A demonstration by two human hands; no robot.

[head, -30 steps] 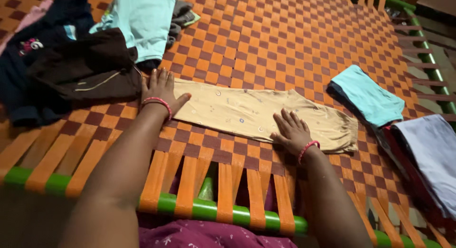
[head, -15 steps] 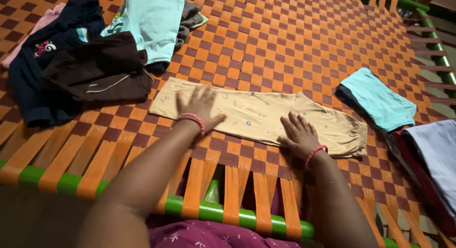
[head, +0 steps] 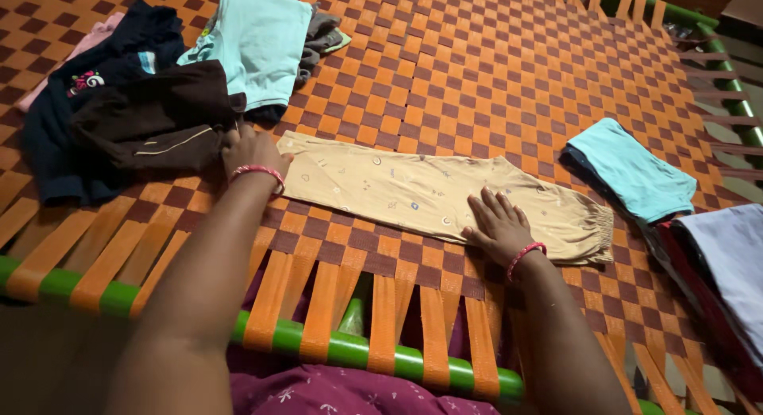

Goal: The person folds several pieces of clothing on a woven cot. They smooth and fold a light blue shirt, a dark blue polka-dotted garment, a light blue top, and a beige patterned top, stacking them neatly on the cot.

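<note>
Tan patterned trousers (head: 397,188), folded lengthwise, lie flat across the orange and brown woven cot (head: 493,73). My left hand (head: 250,151) is at the trousers' left end with its fingers curled over the edge of the cloth. My right hand (head: 497,220) lies flat on the trousers' right half, fingers spread, pressing the fabric down. Both wrists wear pink bangles.
A heap of dark clothes (head: 151,113) and a light blue garment (head: 262,37) lie at the back left, touching my left hand. A folded teal garment (head: 636,168) and a pale grey folded one (head: 727,256) sit at the right. The green cot frame (head: 334,347) runs along the near edge.
My left hand slid right over the trousers, then went back to their left end and curled on the edge. My right hand stayed pressed on the cloth.
</note>
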